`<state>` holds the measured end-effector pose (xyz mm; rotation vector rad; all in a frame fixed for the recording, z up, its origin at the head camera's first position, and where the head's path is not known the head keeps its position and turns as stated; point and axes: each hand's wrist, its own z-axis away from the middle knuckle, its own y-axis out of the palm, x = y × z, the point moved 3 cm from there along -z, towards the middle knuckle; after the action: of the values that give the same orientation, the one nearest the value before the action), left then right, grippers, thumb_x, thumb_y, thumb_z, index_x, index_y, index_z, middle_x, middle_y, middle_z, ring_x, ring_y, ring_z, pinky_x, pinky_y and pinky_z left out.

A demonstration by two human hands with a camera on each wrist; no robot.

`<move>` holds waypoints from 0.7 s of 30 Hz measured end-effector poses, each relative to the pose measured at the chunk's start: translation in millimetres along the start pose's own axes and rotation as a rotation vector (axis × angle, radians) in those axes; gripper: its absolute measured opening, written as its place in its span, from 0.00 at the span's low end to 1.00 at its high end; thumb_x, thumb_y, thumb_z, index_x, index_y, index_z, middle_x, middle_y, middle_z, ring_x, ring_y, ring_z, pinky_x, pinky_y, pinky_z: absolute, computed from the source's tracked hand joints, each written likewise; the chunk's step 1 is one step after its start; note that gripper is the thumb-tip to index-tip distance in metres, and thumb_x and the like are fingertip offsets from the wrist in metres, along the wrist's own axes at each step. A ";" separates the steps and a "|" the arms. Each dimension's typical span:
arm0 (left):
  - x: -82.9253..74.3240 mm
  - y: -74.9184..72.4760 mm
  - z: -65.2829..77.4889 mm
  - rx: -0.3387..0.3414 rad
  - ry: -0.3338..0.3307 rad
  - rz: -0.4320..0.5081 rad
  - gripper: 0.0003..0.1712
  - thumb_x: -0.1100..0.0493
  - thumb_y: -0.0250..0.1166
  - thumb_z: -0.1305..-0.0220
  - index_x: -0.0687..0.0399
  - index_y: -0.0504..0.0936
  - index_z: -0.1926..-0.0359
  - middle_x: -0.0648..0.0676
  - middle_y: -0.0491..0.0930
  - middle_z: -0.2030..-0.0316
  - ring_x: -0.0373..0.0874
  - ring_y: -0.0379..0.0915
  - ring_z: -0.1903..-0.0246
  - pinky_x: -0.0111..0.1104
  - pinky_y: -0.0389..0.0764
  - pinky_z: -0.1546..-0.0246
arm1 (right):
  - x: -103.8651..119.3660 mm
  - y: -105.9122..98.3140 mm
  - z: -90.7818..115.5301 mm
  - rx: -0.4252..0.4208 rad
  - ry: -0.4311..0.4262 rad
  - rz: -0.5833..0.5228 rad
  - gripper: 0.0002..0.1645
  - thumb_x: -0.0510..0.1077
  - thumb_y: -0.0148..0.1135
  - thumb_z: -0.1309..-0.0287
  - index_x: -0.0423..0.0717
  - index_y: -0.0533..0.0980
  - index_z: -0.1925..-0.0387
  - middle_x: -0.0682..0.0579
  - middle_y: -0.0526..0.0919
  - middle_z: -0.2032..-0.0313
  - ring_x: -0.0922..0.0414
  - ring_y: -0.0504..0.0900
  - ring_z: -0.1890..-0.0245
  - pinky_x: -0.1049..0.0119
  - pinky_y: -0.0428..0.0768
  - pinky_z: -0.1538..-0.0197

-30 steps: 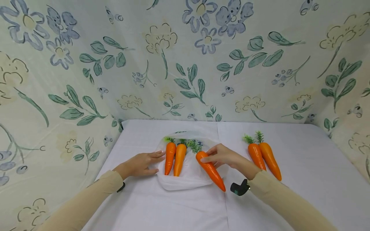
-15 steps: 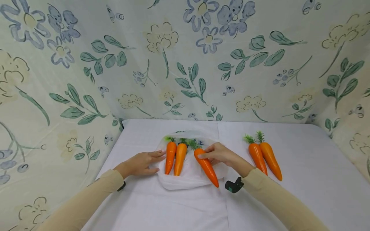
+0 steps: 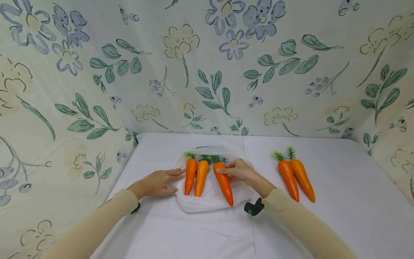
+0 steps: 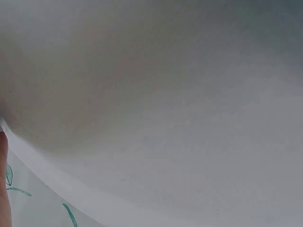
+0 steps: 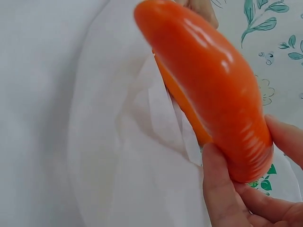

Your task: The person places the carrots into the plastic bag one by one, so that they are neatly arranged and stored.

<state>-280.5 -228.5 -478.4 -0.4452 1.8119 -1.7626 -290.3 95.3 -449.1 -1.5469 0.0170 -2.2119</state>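
Note:
My right hand (image 3: 242, 172) pinches a glossy orange carrot (image 3: 224, 185) near its leafy top, thumb on the upper side. That carrot slants above a thin white bag (image 3: 202, 207), its tip towards me; in the right wrist view, fingers and thumb hold the thick end of the same carrot (image 5: 213, 80). Two more carrots lie in the bag's mouth, a red-orange carrot (image 3: 190, 177) and a lighter orange carrot (image 3: 202, 178). With fingers extended, my left hand (image 3: 158, 184) touches the bag's left edge. The left wrist view shows mostly white cloth.
To the right, a darker carrot (image 3: 288, 180) and a lighter carrot (image 3: 303, 180) lie side by side on the white-covered table (image 3: 349, 201). A flower-patterned cloth (image 3: 194, 72) rises behind the table and along its sides.
My right hand has moved left with its carrot, bringing it over the bag and closer to the two carrots there. The carrot has turned more upright in view. My left hand stays put.

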 end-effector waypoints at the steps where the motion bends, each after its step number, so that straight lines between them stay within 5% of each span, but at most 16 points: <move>1: -0.1 -0.2 -0.1 0.000 0.000 0.003 0.34 0.44 0.58 0.28 0.54 0.68 0.28 0.53 0.60 0.26 0.50 0.60 0.30 0.45 0.70 0.36 | 0.5 1.1 -0.6 -0.003 -0.003 -0.001 0.35 0.48 0.73 0.43 0.26 0.74 0.44 0.39 0.82 0.53 0.50 0.84 0.63 0.56 0.85 0.55; 14: -3.4 -1.6 0.1 -0.007 -0.004 0.017 0.34 0.45 0.58 0.29 0.54 0.68 0.28 0.53 0.60 0.26 0.50 0.60 0.30 0.45 0.70 0.36 | 5.2 13.6 -10.0 -0.068 -0.015 -0.095 0.27 0.46 0.73 0.43 0.27 0.78 0.52 0.43 0.85 0.61 0.52 0.85 0.67 0.58 0.86 0.59; 21: -3.5 -2.3 0.3 -0.009 -0.005 0.013 0.33 0.45 0.59 0.29 0.55 0.69 0.29 0.53 0.61 0.27 0.50 0.61 0.30 0.45 0.71 0.36 | 6.9 16.7 -11.6 -0.124 -0.004 -0.118 0.34 0.45 0.73 0.42 0.23 0.73 0.44 0.36 0.83 0.53 0.49 0.87 0.64 0.55 0.86 0.57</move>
<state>-277.9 -226.7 -475.5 -0.4404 1.8161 -1.7442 -296.9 75.0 -451.5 -1.6573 0.0642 -2.3384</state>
